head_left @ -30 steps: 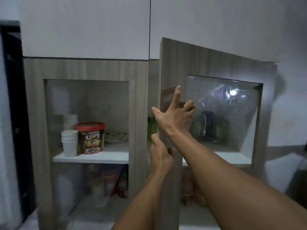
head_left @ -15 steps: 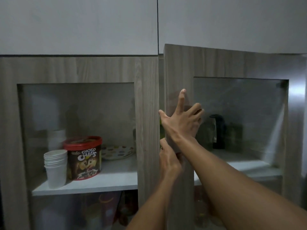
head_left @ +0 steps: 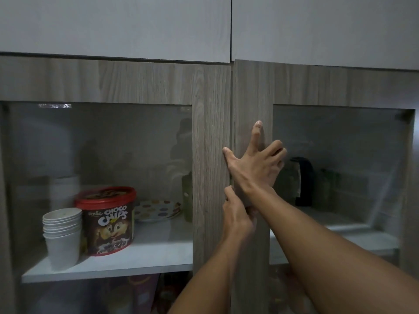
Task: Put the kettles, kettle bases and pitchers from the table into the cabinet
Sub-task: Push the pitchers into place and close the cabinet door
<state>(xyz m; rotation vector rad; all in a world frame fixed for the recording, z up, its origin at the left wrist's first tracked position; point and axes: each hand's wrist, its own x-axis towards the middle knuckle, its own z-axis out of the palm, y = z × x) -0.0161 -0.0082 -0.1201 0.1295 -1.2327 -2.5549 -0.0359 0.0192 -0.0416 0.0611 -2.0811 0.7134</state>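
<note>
The wood-grain cabinet's right door [head_left: 251, 91] lies almost flush with the left door [head_left: 210, 132]. My right hand [head_left: 256, 164] is pressed flat on the right door's frame with the fingers spread. Just below it, my left hand [head_left: 238, 216] curls its fingers around that door's left edge. Behind the right glass pane a kettle with a dark handle [head_left: 303, 180] stands on the white shelf, with dim greenish pitchers [head_left: 328, 189] beside it. Another greenish pitcher [head_left: 187, 196] shows at the right end of the left compartment.
Behind the left glass stand a stack of white paper cups [head_left: 62, 234], a red-lidded Choco Chips tub [head_left: 107, 220] and a dotted plate [head_left: 156, 209]. Blurred jars sit on the lower shelf. White upper cabinet doors [head_left: 113, 26] run above.
The right door has swung from half open to almost closed, with both hands staying on it. The view has moved closer to the cabinet.
</note>
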